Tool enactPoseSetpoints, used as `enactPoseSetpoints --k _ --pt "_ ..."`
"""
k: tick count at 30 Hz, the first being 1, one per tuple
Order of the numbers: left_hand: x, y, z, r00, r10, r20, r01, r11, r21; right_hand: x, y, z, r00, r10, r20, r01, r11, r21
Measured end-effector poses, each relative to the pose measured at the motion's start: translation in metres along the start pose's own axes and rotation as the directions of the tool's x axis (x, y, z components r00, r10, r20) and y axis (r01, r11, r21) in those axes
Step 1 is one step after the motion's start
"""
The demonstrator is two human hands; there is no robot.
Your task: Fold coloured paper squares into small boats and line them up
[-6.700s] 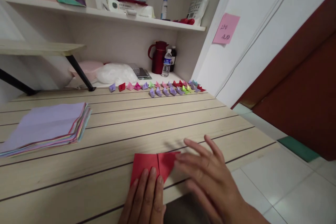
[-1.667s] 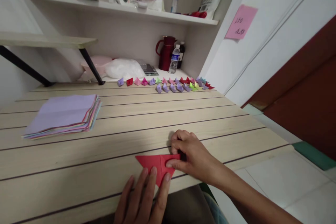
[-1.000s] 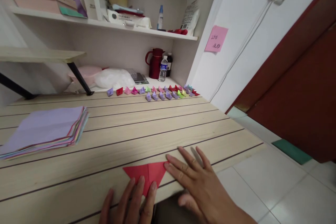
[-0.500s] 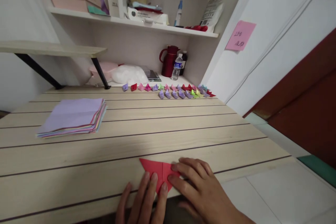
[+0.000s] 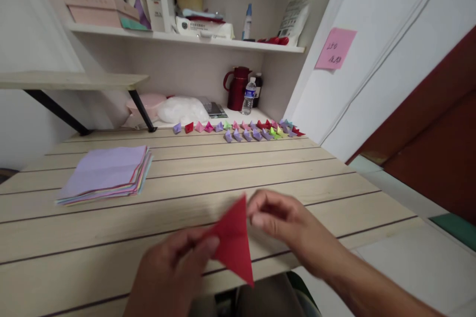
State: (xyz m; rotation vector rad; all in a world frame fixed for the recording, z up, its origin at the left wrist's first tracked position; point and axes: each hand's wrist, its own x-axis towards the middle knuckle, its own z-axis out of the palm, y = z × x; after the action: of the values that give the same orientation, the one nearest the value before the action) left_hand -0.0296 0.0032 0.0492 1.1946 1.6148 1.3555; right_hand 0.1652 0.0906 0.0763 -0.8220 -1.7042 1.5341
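A folded red paper triangle is held up at a tilt above the front of the table. My left hand pinches its left corner between thumb and fingers. Close by the paper's upper tip is my right hand, its fingers curled in toward the thumb. I see no object in the right hand; whether its fingertips touch the paper's edge I cannot tell. Both hands are somewhat blurred.
A stack of coloured paper lies on the slatted table at left. Several small folded paper pieces stand in rows along the back. Behind them are a water bottle and a dark red jug. A raised shelf stands at left.
The red paper lay flat under both hands; now it is lifted and turned, gripped by the left hand. My right hand has come off it and curled its fingers.
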Motion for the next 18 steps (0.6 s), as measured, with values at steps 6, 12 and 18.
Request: enactPoseSetpoints --k 6,12,18 --pt "0.106 0.030 0.019 0.924 -0.271 0.271 0.380 0.738 -0.557 0.123 0.000 -0.017 0.961 0.271 0.060 -0.276 0.910 0.309" --pt "0.165 0.007 0.037 0.920 -0.309 0.242 0.393 0.730 -0.559 0.161 0.025 -0.026 0.952 0.291 0.093 -0.304 0.877 0.372" --pt "0.179 -0.011 0.038 0.919 -0.300 0.254 0.391 0.765 -0.511 0.153 0.043 -0.024 0.968 0.251 0.013 -0.235 0.887 0.398"
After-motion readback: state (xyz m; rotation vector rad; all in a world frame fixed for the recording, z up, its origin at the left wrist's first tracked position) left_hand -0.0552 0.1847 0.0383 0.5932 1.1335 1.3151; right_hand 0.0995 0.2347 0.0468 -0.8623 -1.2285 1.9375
